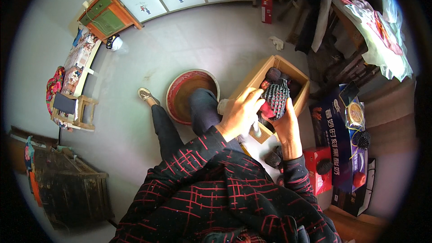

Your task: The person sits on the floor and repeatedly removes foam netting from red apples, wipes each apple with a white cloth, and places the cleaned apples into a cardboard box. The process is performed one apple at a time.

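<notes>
Over an open cardboard box (255, 74), a round red fruit (266, 110) sits partly inside a black foam net sleeve (277, 96). My right hand (286, 125) cups the fruit from below and the right, thumb along the net. From the other side, the fingers of my left hand (241, 111) touch the sleeve and the fruit's upper left. Inside the box, behind the held fruit, lie more dark netted fruits (273, 74) and a bare red fruit (265, 84). My hands hide part of the box's near side.
A wide basin (179, 96) stands by my knee. Netted fruits (274, 158) lie beside the box's near end. To the right are a red carton (315, 165), a dark blue printed box (332, 135) and a single red fruit (358, 179). A white glove (277, 43) lies on the floor.
</notes>
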`<state>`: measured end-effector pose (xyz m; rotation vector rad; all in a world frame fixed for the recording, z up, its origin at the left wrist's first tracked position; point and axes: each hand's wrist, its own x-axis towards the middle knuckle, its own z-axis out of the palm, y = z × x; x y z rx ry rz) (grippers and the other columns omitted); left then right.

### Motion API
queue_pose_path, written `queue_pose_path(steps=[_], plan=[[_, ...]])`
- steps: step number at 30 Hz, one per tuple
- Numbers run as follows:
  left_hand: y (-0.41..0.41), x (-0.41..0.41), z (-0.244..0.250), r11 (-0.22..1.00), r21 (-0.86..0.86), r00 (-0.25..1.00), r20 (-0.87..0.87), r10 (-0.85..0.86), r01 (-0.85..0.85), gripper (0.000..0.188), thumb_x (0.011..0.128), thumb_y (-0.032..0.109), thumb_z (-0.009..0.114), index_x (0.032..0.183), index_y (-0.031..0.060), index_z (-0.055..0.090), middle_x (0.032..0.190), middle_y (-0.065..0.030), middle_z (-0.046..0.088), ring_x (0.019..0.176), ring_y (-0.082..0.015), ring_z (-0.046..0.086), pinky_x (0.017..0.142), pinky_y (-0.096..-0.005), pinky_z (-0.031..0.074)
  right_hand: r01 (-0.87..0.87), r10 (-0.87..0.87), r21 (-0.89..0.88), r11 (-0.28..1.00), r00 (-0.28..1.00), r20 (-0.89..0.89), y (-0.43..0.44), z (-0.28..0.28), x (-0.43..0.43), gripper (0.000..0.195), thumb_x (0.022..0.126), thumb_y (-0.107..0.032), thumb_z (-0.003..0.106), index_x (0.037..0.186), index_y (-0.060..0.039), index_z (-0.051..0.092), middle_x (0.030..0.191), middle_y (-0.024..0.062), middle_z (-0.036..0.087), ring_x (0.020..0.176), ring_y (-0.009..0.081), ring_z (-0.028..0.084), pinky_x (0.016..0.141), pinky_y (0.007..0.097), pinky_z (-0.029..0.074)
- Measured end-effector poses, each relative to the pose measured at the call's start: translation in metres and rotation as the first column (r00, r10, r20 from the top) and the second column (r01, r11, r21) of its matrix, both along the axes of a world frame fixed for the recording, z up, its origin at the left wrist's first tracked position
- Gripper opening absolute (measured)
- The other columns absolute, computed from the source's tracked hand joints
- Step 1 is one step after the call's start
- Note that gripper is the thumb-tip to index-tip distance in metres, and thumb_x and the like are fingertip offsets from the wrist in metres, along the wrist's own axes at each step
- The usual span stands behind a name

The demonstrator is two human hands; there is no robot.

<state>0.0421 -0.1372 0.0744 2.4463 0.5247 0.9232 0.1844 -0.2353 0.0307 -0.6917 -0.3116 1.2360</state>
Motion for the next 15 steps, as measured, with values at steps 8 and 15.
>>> queue_pose_path(steps=[8,15], plan=[[0.009,-0.001,-0.004,0.996,0.08,1.0,0.011,-0.028,0.027,0.031,0.078,0.005,0.063,0.108,0.0061,0.056,0.099,-0.0093,0.06,0.074,-0.0311,0.064,0.06,-0.0382,0.053,0.013,-0.013,0.0,1.0,0.998,0.06,0.0,-0.01,0.001,0.05,0.097,-0.044,0.045,0.132,-0.0081,0.046,0.122,0.0089,0.059,0.107,0.0214,0.06,0.083,0.0406,0.053],[0.005,-0.005,0.005,0.988,0.138,0.993,0.091,-0.075,0.062,0.031,0.07,0.005,0.065,0.099,0.0024,0.055,0.096,-0.0112,0.057,0.072,-0.0269,0.063,0.057,-0.0346,0.051,-0.031,0.031,-0.043,0.999,1.0,-0.005,0.0,-0.003,-0.002,0.053,0.096,-0.047,0.043,0.132,-0.0087,0.047,0.122,0.0079,0.06,0.107,0.0194,0.061,0.088,0.0402,0.051]])
